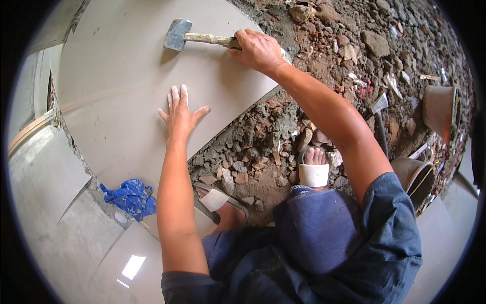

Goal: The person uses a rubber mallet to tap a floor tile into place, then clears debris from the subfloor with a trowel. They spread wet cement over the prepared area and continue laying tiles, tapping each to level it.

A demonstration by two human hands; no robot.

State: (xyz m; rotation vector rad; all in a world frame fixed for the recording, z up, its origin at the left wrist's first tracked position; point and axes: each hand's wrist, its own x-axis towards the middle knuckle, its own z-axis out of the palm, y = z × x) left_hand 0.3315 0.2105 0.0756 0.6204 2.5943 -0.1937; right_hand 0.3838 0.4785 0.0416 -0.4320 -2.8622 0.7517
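A large pale floor tile (116,86) lies in front of me, its right edge along wet grey mortar. My right hand (259,49) grips the handle of a mallet (177,34) with a grey block head. The mallet is held over the far part of the tile, its head pointing left; whether it touches the tile I cannot tell. My left hand (180,112) lies flat on the middle of the tile, fingers spread and dusted whitish, holding nothing.
A crumpled blue cloth or bag (132,198) lies at the tile's near left. Rubble (377,43) covers the ground at right, with a hatchet-like tool (379,109), a tilted bucket (439,109) and another bucket (416,175). My sandalled feet (314,169) stand on the rubble.
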